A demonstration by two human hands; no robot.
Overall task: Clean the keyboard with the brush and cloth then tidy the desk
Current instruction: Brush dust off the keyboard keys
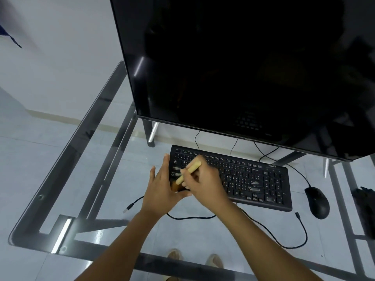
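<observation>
Both hands work the keyboard (243, 177): right hand (205, 183) grips the brush (187, 173), left hand (160, 189) lies flat against its edge. Wiping and tidying remain; no cloth is clearly visible.

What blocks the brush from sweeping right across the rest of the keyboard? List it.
Nothing visible does. The right hand grips the brush over the left end of the keyboard, with the left hand at that edge. The keys to the right lie bare; the mouse sits off the keyboard's right end.
</observation>
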